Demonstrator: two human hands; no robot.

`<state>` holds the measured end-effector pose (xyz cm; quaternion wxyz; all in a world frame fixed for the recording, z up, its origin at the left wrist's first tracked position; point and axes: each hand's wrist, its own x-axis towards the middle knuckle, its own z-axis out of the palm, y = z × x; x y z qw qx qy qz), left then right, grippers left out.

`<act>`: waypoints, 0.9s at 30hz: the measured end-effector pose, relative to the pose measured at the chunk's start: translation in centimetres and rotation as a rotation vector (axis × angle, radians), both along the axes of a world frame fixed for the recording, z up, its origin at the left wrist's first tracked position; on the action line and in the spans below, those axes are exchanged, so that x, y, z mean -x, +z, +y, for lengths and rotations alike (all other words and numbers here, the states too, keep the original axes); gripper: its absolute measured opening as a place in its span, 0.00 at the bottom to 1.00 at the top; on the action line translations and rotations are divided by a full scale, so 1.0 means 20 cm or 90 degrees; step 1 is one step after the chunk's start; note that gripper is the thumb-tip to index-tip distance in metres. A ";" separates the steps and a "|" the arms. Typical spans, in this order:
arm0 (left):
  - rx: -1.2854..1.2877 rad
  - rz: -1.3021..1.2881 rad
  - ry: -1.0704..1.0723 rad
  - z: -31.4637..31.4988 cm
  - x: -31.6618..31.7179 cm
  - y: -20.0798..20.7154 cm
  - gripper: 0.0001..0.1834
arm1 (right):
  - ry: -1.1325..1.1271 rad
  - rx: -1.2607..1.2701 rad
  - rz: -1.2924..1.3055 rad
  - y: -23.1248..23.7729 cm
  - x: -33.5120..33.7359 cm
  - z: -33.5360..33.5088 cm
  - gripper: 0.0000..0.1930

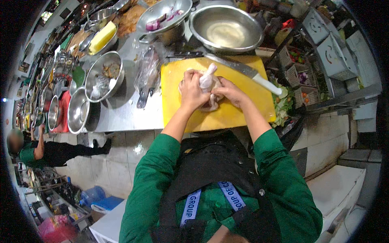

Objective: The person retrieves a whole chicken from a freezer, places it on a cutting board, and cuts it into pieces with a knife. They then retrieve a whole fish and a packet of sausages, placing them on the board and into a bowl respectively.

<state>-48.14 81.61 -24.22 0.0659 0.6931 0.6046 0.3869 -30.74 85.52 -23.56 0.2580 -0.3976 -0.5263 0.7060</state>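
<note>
A pale piece of raw chicken (208,82) rests on the yellow cutting board (251,109), its leg end pointing up. My left hand (193,90) is wrapped round its left side. On the other side my right hand (231,91) grips it, thumb pressed toward the middle. Both palms and part of the chicken's underside are hidden by my fingers. Beyond my hands, a large knife with a white handle (265,83) lies slantwise across the board's far right. A black-handled knife (187,54) lies along the far edge.
A crumpled plastic bag (149,67) lies left of the board, near a metal bowl (90,83) with food. Behind stand a large steel bowl (194,28) and a pan with cut onions (142,22). Leafy greens (285,106) flank the board's right. Another person (38,152) works far left.
</note>
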 end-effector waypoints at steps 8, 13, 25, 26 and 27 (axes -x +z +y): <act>-0.029 -0.224 -0.016 -0.03 0.12 0.01 0.33 | -0.030 -0.238 -0.185 0.08 0.20 -0.02 0.40; 0.138 -0.615 -0.104 -0.12 0.21 0.10 0.23 | 0.045 -0.224 -0.149 0.17 0.31 0.01 0.37; -0.057 -0.530 0.224 -0.07 0.22 0.21 0.20 | 0.332 -0.401 -0.499 0.36 0.57 0.04 0.20; -0.054 -0.602 0.203 -0.07 0.24 0.20 0.20 | 0.349 -0.392 -0.505 0.36 0.59 0.06 0.20; -0.052 -0.675 0.183 -0.07 0.25 0.18 0.20 | 0.369 -0.360 -0.478 0.36 0.58 0.07 0.22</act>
